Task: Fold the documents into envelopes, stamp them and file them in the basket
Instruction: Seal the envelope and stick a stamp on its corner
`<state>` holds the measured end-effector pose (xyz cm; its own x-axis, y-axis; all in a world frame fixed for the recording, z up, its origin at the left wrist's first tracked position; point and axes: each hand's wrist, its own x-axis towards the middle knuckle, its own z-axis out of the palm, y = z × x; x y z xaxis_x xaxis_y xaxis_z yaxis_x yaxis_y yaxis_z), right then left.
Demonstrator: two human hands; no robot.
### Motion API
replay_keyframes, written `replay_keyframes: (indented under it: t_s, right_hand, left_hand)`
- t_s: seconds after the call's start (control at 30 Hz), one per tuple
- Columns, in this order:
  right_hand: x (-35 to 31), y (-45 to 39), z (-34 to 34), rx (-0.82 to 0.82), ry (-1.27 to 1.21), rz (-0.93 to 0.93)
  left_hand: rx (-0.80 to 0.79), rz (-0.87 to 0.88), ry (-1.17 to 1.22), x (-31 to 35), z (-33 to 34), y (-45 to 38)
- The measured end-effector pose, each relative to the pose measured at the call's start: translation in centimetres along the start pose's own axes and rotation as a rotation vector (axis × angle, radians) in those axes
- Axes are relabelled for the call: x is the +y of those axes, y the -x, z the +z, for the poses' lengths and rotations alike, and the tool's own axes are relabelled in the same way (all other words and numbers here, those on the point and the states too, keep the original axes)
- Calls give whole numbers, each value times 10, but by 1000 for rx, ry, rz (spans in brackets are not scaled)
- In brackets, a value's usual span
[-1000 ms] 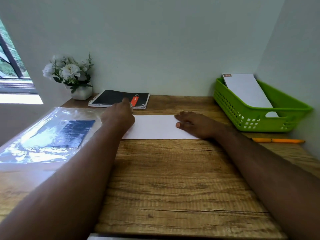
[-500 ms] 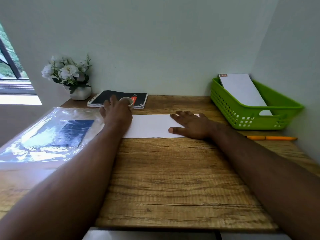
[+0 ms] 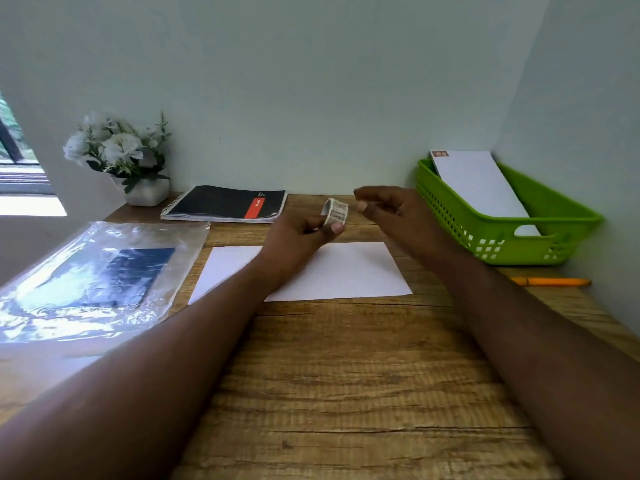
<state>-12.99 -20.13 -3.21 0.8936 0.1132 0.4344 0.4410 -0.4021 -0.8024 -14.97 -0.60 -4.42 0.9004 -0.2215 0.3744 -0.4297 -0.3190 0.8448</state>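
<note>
Single head-worn wide-angle view, looking forward and down across the wooden desk [image 3: 346, 375] toward the corner walls. Both forearms enter from the bottom edge; desk's near part is close, its far edge meets the wall.

Near desk [image 3: 346, 393] wood bare — basket [image 3: 450, 216] and pen [image 3: 554, 281] block right, plastic sleeve [image 3: 104, 282] left, notebook [image 3: 225, 204] and flowerpot [image 3: 147, 192] at back

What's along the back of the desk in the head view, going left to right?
Flower pot → notebook → roll of stamps held up in the left hand → right hand → green basket.
</note>
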Motion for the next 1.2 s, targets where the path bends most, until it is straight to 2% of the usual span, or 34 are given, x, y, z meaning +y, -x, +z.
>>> replay_keyframes:
  t_s: [0.2, 0.33, 0.53, 0.63, 0.77, 0.9, 1.2]
  right_hand:
    - [-4, 3, 8, -47, -29, -17]
    - [-4, 2, 6, -60, -91, -47]
    - [-2, 3, 7, -45, 60, -209]
    - [-1, 4, 6, -76, 71, -259]
    - [1, 2, 6, -51, 72, -183]
    - [2, 0, 7, -35, -61, -119]
    - [-4, 2, 4, 24, -60, -190]
  left_hand:
    - [-73, 42, 32, -4, -2, 0]
    - [-135, -17, 98, -9, -3, -1]
    - [-190, -130, 237, -7, -1, -1]
    - [-171, -148, 285, -9, 1, -2]
    - [-147, -146, 318, -10, 4, -4]
    - [-138, -155, 340, -8, 10, -3]
    - [-59, -231, 272, 9, 11, 3]
